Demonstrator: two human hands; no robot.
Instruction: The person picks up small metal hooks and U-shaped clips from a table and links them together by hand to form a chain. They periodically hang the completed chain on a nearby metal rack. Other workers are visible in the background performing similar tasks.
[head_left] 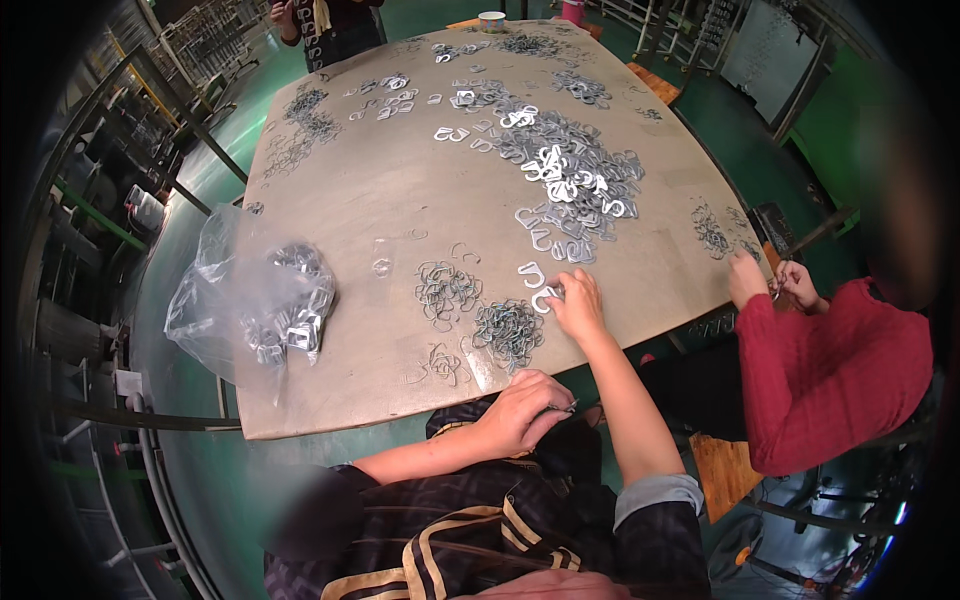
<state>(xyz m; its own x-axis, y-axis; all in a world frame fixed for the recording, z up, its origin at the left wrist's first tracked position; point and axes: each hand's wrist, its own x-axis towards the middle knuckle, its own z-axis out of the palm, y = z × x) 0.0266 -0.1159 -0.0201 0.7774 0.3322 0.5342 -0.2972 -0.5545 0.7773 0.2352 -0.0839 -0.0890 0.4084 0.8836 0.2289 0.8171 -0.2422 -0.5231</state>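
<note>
At the table's near edge my left hand (528,412) is closed, with a bit of thin dark wire (573,405) showing at its fingertips. How many pieces lie inside the fist I cannot tell. My right hand (578,306) reaches onto the tabletop, its thumb and fingers closed on the edge of a shiny D-shaped metal buckle (541,300). Just beyond lies another such buckle (531,274). Between my hands and to the left is a heap of thin, bent wire clips (508,333), with a second wire clip pile (447,291) behind it.
A big heap of flat metal buckles (575,175) spreads over the table (340,215) farther off. On the left sits a clear plastic bag (215,290) of metal parts. A red-sleeved co-worker (820,375) handles small parts at right; another person (335,30) stands across the table.
</note>
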